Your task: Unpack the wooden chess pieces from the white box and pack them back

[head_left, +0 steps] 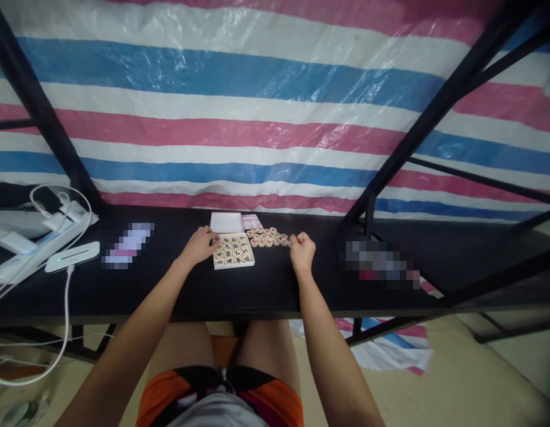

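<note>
A white box [234, 267] holds rows of round Chinese chess pieces [234, 249] with black characters. My left hand [199, 246] is at the box's left side, its curled fingers against the upper left rim. Right of the box, several pieces with red characters [269, 238] lie in a loose cluster on the black table. At the cluster's right end is my right hand [303, 251], closed, with thumb and forefinger pressed together. What it pinches, if anything, is hidden. Behind the box lies its white lid [226, 222].
A pink and white card [251, 222] lies beside the lid. On the left are a blurred-out item [129, 246], a white cabled device [72, 257] and a power strip [38, 246]. Another blurred-out item [381, 261] lies right. Black frame bars and a striped sheet [239, 130] enclose the table.
</note>
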